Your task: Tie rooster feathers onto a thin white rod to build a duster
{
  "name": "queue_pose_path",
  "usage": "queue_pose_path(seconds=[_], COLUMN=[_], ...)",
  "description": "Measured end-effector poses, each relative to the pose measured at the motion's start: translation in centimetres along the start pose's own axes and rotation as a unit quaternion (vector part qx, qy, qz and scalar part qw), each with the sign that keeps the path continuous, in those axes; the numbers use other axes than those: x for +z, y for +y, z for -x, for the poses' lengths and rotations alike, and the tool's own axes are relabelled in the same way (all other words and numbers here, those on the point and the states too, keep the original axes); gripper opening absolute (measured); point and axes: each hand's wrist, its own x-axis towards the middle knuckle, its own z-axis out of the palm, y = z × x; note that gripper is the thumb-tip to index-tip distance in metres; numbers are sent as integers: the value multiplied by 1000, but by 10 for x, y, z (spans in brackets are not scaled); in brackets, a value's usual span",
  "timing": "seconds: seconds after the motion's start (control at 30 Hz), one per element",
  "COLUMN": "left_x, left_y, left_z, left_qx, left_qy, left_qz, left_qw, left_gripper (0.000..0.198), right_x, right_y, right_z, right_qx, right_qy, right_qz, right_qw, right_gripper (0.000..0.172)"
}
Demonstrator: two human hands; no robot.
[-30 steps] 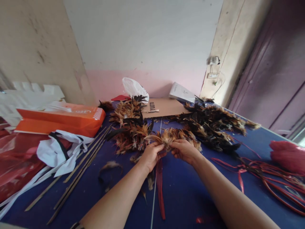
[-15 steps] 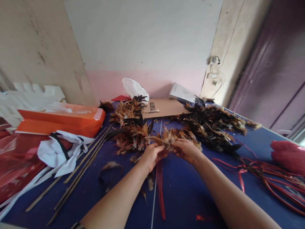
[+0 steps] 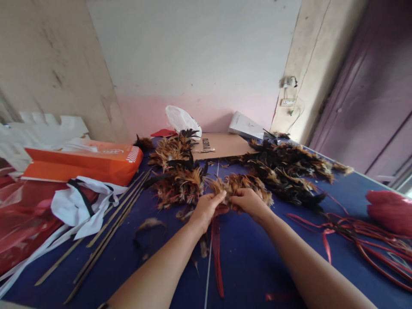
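Note:
Both hands meet over the middle of the blue table, at the near edge of a bunch of brown feathers [image 3: 254, 183]. My left hand [image 3: 207, 210] is closed, its thumb pressing the feathers from the left. My right hand [image 3: 249, 201] pinches the same bunch from the right, with the fingertips partly hidden. Below my left hand a flat red plastic strip [image 3: 217, 262] trails toward me. Just left of the hands lies a bundle of brown and black feathers [image 3: 180, 184]. A few loose feathers [image 3: 149, 223] rest nearer on the table.
Dark feather bundles [image 3: 283, 167] spread to the right, beside red strips [image 3: 363, 236]. Thin wooden sticks [image 3: 109, 234], white cloth [image 3: 86, 208] and an orange bag [image 3: 86, 161] lie left. Flat cardboard [image 3: 225, 143] and a white box [image 3: 246, 124] are at the back.
My right hand has shifted slightly left, closer to my left thumb. My left hand has moved slightly right along the feathers. Other things stay where they were.

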Motion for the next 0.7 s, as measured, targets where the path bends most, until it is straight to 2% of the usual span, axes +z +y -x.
queue_pose_path(seconds=[0.07, 0.2, 0.43, 0.6, 0.7], left_x=[0, -1, -1, -1, -1], left_y=[-2, -5, -3, -3, -4], left_z=[-1, -3, -2, -1, -1], left_qx=[4, 2, -20, -7, -6], left_qy=[20, 53, 31, 14, 26], left_qz=[-26, -49, -45, -48, -64], left_qw=[999, 997, 998, 999, 998], left_gripper=[25, 15, 13, 19, 17], right_x=[1, 0, -5, -4, -4], right_y=[0, 1, 3, 3, 3], right_z=[0, 0, -2, -1, -1], right_qx=[-4, 0, 12, -13, -6], right_qy=[0, -10, -4, -15, -25], right_qz=[15, 1, -35, 5, 2], right_qw=[1000, 1000, 999, 1000, 1000], right_gripper=[12, 14, 20, 18, 18])
